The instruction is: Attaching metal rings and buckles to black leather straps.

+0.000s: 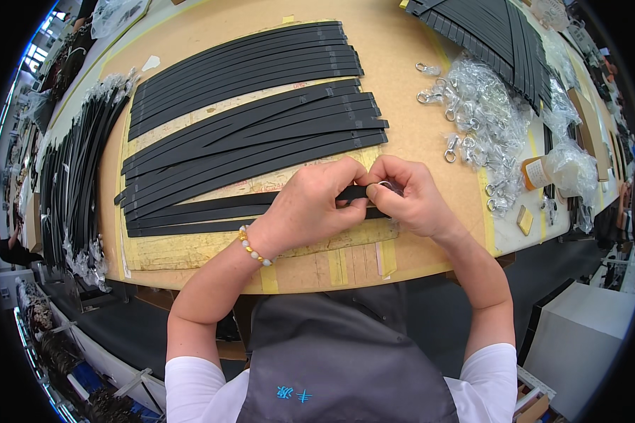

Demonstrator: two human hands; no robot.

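Observation:
My left hand (pixel 310 201) pinches a flat black strap (pixel 353 192) near its right end. Close against it, my right hand (pixel 415 199) is closed on a small silver metal ring (pixel 384 184) at the strap's tip. My fingers partly cover the ring, so whether the strap passes through it is hard to see. Two more groups of black straps, an upper group (pixel 243 74) and a middle group (pixel 261 144), lie side by side beyond my hands on a yellowed board (pixel 190 252). Another strap lies below the held one, partly hidden by my hands.
At the right lies a heap of plastic-wrapped metal clasps (pixel 483 106), with a stack of black straps (pixel 483 35) behind it. An orange-and-white labelled roll (pixel 536 173) and a small yellow block (pixel 524 220) sit near the right edge. Bundled black straps (pixel 85 169) hang at the left.

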